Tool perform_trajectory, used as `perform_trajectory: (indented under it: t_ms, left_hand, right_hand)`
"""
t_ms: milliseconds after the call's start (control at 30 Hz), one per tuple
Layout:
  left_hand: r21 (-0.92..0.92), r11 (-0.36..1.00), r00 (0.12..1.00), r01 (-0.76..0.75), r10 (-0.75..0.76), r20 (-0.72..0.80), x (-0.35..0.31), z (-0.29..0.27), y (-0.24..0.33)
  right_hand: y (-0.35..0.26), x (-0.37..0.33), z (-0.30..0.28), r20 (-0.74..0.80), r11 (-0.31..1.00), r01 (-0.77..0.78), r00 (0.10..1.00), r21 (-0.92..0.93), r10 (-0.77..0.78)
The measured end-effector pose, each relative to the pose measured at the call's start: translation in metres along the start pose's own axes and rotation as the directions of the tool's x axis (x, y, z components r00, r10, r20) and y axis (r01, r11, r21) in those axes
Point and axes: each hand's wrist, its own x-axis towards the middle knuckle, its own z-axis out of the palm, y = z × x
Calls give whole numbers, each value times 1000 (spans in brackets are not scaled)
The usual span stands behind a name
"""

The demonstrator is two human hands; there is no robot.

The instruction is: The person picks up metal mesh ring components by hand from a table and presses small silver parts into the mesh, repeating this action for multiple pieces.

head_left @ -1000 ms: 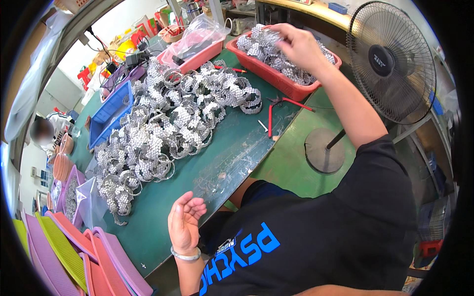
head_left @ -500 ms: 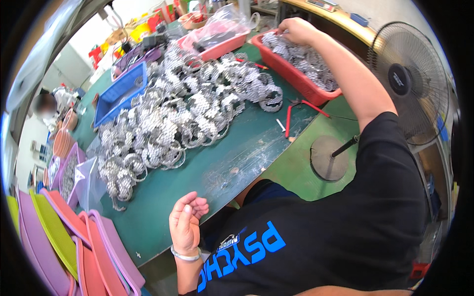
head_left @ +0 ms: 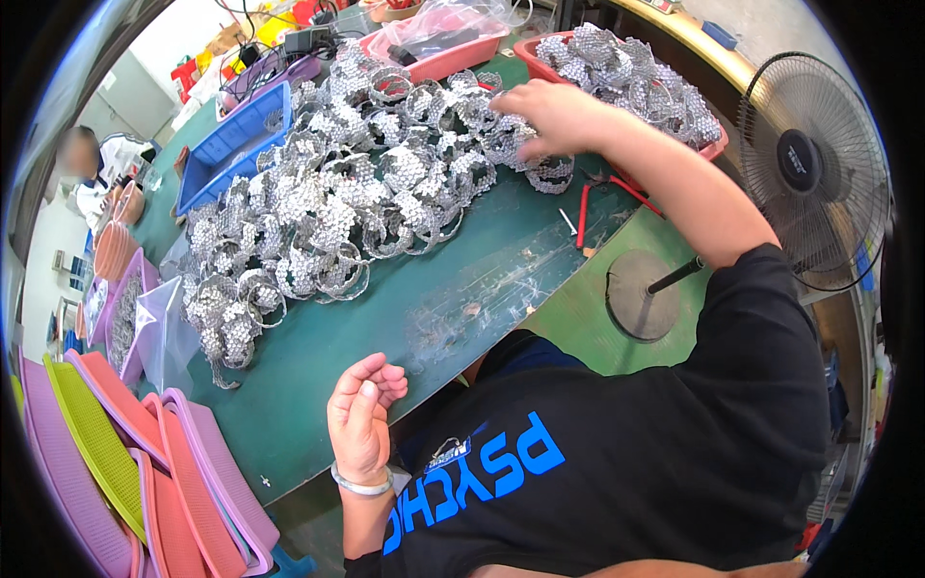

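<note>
A wide heap of silvery, scaly looped strips covers the middle of the green table. My right hand reaches over the right end of this heap, its fingers stretched toward the strips. No strip shows in its grasp. Behind that forearm, a red basin is piled with more of the same silvery strips. At the table's near edge, my left hand is raised, palm turned inward, with loosely bent fingers and nothing in them. A light bangle circles the left wrist.
Red-handled pliers lie by the table's right edge. A blue tray and a pink basin stand beyond the heap. Colourful plastic baskets stack at lower left. A standing fan is on the right; a person sits far left.
My right hand has left the red basin and come nearer, leftward, over the end of the silvery heap. My left hand stays about where it was. The view has shifted slightly.
</note>
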Motion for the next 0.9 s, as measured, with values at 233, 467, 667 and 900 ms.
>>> perform_trajectory:
  t_ms: [233, 467, 667, 900]
  left_hand:
    - [1, 1000, 1000, 3, -3, -11, -1, -3, 1]
    - [16, 1000, 999, -16, 17, -30, -5, -4, 1]
    - [23, 999, 998, -29, 30, -49, -7, -5, 2]
    - [42, 999, 999, -9, 11, -39, -2, 5, 0]
  right_hand:
    - [-25, 1, 33, -89, 995, -5, 996, -99, -4]
    - [-7, 11, 25, -152, 863, -114, 965, 492, 214]
    - [17, 17, 15, -27, 139, -43, 886, 989, 463]
    - [11, 37, 19, 26, 89, -74, 891, 993, 454]
